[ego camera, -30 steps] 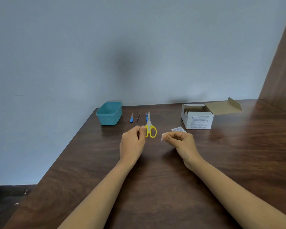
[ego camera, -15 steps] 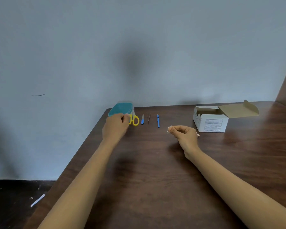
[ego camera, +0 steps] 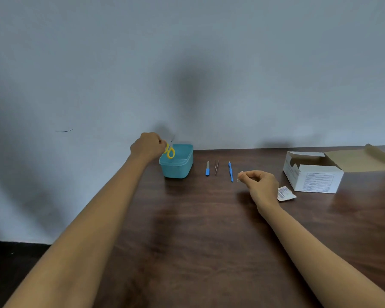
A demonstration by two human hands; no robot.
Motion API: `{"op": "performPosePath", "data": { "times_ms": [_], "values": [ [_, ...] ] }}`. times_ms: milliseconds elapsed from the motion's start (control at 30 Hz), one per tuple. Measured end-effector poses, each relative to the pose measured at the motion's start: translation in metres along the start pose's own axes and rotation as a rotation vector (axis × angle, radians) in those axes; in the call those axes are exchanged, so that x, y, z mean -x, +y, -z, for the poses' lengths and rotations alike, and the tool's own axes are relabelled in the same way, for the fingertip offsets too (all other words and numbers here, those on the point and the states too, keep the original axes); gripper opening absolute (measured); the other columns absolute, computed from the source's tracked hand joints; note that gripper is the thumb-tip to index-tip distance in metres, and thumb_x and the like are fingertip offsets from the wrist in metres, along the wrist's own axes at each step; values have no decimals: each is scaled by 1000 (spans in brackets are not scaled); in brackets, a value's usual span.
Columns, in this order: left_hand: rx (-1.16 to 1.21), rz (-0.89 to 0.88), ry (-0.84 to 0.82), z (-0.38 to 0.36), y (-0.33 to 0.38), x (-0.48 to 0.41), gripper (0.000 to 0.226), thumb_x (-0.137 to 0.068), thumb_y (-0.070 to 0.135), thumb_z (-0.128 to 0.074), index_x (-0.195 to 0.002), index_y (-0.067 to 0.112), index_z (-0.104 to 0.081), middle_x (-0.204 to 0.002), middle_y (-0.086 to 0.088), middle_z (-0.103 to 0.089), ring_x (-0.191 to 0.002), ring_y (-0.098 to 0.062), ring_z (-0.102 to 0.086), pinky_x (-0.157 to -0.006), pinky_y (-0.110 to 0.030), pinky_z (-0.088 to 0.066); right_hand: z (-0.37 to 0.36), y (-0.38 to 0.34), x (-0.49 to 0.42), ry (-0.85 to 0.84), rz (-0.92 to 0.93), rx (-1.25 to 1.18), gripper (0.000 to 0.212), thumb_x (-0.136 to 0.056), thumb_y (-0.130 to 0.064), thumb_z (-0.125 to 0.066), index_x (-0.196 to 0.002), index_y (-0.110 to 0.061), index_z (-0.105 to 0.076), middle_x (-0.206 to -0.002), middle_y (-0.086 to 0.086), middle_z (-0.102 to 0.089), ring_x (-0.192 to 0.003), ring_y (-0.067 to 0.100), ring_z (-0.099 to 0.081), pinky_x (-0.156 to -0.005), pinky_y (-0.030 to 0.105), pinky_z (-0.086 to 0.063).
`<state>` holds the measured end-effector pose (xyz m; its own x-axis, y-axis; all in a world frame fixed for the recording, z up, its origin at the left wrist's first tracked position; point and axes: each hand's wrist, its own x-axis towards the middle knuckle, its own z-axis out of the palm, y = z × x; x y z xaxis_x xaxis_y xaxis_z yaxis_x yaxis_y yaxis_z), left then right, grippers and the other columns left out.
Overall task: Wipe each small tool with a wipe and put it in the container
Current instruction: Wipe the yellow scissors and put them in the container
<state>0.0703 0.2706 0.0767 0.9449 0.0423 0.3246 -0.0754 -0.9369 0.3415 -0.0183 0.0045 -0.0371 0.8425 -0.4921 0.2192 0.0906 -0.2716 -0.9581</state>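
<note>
My left hand (ego camera: 147, 146) grips the yellow-handled scissors (ego camera: 169, 149) over the near-left corner of the teal container (ego camera: 180, 168), handles down, blades (blurred) pointing up and to the right. My right hand (ego camera: 261, 185) pinches a small white wipe (ego camera: 239, 175) above the table (ego camera: 198, 230). Between them lie a nail file (ego camera: 207, 168), tweezers (ego camera: 216, 167) and a blue tool (ego camera: 231, 171), all lengthwise away from me. An open box (ego camera: 316, 176) and a torn packet (ego camera: 285, 193) sit right.
</note>
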Motion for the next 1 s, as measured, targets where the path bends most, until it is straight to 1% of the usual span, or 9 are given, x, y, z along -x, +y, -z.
{"op": "performPosePath", "data": {
  "times_ms": [100, 200, 267, 400, 600, 667, 733, 867, 1000],
  "values": [
    [-43, 14, -51, -8, 4, -10, 24, -90, 21, -48, -73, 7, -56, -89, -13, -59, -80, -32, -60, -63, -27, -39, -1, 2, -2, 6, 8, 16, 15, -80, -32, -73, -67, -24, -74, -77, -12, -71, -81, 5, -63, -67, 22, -41],
    [-112, 17, -120, -18, 11, -14, 20, -90, 21, -48, -90, 5, -60, -105, -14, -59, -97, -34, -61, -74, -31, -42, -1, 5, -4, -5, 17, 38, 14, -80, -32, -73, -72, -21, -75, -79, -10, -72, -81, 6, -64, -65, 21, -42],
    [-164, 29, -197, -23, 14, -15, 21, -90, 20, -49, -98, 5, -61, -104, -11, -55, -100, -31, -60, -76, -31, -42, -1, 6, -5, -16, 18, 49, 13, -80, -32, -73, -74, -20, -76, -80, -10, -72, -82, 4, -64, -64, 19, -42],
    [-237, 61, -292, -28, 21, -14, 9, -84, 10, -51, -75, 8, -52, -82, -3, -50, -70, -20, -53, -61, -24, -36, -2, 7, -7, -28, 23, 54, 12, -80, -30, -73, -75, -20, -76, -82, -12, -72, -82, 2, -64, -63, 17, -42],
    [-286, 60, -324, -28, 25, -17, 10, -77, 3, -52, -69, 8, -49, -74, -2, -44, -66, -17, -48, -54, -23, -31, -2, 8, -8, -40, 35, 49, 12, -80, -30, -74, -77, -19, -77, -83, -12, -72, -83, 2, -64, -65, 17, -42],
    [-291, 52, -332, -28, 25, -20, 3, -79, 7, -52, -77, 9, -52, -80, -2, -49, -78, -21, -57, -61, -25, -36, -2, 8, -8, -43, 31, 49, 12, -80, -30, -74, -77, -19, -77, -83, -12, -72, -83, 2, -64, -66, 17, -43],
    [-322, 41, -316, -28, 26, -23, 10, -83, 12, -54, -92, 11, -58, -92, -2, -51, -93, -22, -60, -67, -27, -38, -2, 8, -8, -48, 32, 56, 12, -80, -31, -74, -76, -20, -76, -83, -12, -71, -84, 2, -64, -66, 18, -43],
    [-395, 20, -308, -33, 30, -29, 16, -86, 15, -55, -101, 12, -60, -101, -3, -55, -87, -21, -55, -69, -28, -38, -2, 8, -8, -52, 33, 68, 13, -80, -33, -74, -75, -21, -76, -85, -12, -72, -83, 3, -64, -67, 20, -43],
    [-449, 17, -336, -42, 33, -34, 27, -87, 18, -56, -113, 14, -58, -115, -2, -58, -103, -21, -59, -72, -28, -39, -3, 8, -9, -57, 27, 80, 13, -80, -33, -74, -79, -20, -77, -85, -11, -72, -83, 4, -64, -67, 22, -43]
  ]
}}
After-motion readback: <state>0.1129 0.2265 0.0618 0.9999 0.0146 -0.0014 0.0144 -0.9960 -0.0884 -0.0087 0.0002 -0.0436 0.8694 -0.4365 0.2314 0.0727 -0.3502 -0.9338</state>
